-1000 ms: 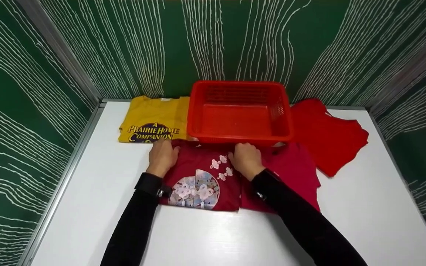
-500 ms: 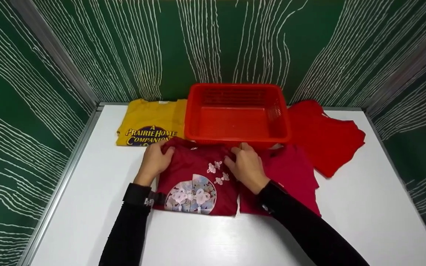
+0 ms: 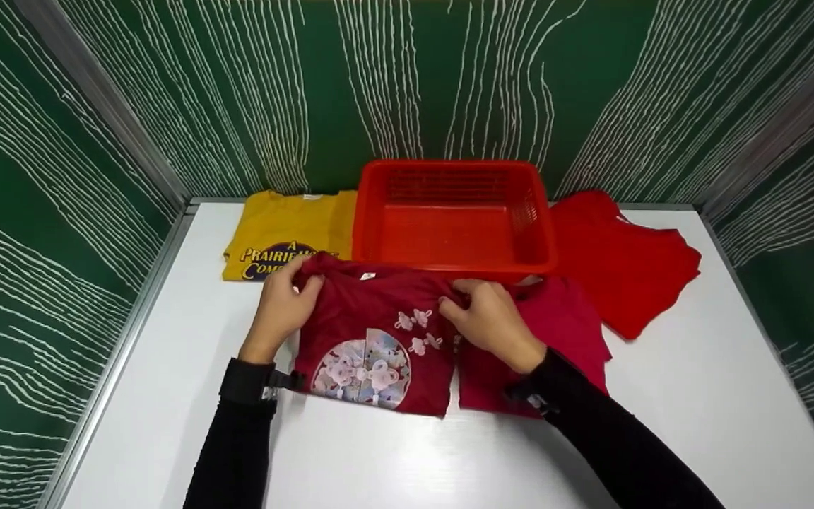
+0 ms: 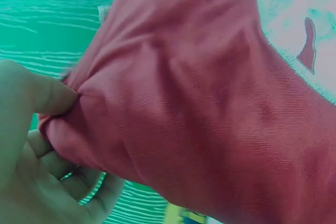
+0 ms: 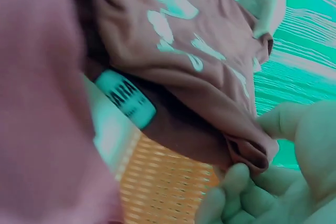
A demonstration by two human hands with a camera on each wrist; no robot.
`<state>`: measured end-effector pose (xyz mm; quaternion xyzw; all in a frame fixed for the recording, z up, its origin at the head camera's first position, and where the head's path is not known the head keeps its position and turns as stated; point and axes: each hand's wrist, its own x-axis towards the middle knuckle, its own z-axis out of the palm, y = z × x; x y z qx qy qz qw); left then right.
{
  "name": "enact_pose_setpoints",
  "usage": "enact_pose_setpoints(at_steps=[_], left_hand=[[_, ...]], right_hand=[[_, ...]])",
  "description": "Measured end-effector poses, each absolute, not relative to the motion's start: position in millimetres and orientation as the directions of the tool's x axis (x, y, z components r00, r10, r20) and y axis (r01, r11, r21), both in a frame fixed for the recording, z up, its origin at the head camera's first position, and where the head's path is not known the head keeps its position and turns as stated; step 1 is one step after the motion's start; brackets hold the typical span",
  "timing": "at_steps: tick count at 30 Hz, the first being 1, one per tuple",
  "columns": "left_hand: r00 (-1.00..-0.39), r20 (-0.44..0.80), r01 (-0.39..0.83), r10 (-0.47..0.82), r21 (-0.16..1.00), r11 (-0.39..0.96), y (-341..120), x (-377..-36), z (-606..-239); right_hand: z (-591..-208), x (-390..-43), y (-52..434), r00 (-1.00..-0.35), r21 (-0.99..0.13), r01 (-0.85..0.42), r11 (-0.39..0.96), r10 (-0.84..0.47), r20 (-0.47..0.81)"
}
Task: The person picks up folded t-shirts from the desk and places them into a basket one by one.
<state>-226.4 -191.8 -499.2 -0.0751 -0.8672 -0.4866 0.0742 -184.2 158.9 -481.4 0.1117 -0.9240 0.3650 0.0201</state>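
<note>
A folded dark red shirt (image 3: 379,318) with a round flower print lies on the white table (image 3: 407,452) in front of the red basket (image 3: 453,215). My left hand (image 3: 281,305) pinches its far left corner and lifts it. My right hand (image 3: 488,318) pinches the far right corner. The left wrist view shows the bunched red cloth (image 4: 210,103) held between thumb and fingers (image 4: 47,95). In the right wrist view the same cloth's corner (image 5: 247,150) is pinched by the right fingers (image 5: 283,124), with a neck label (image 5: 126,98) showing.
A folded yellow shirt (image 3: 276,230) with printed words lies left of the basket. A bright red shirt (image 3: 626,258) lies to the basket's right. A pinkish red folded garment (image 3: 555,332) sits under my right forearm. Green patterned walls enclose the table.
Both hands went from resting on the shirt's far edge to pinching its far corners. The far edge has risen off the table, and the shirt has slid slightly nearer to me.
</note>
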Motion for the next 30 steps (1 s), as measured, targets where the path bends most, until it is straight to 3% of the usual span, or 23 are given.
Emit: enact_pose_setpoints(at_steps=[11,19,30], left_hand=[[-0.939,0.331,0.335,0.093,0.817,0.469,-187,-210,-443],[-0.896,0.426,0.435,0.128,0.782,0.445,-170,-205,-417],[-0.823,0.518,0.565,0.233,0.706,0.427,-149,-212,-380]], right_hand=[[-429,-183,195,-0.914,-0.714,-0.345,0.609,-0.390,0.109],[-406,-189,216,-0.911,-0.718,-0.403,0.568,-0.321,0.257],[-358,-192,246,-0.859,-0.599,-0.504,0.622,-0.288,0.423]])
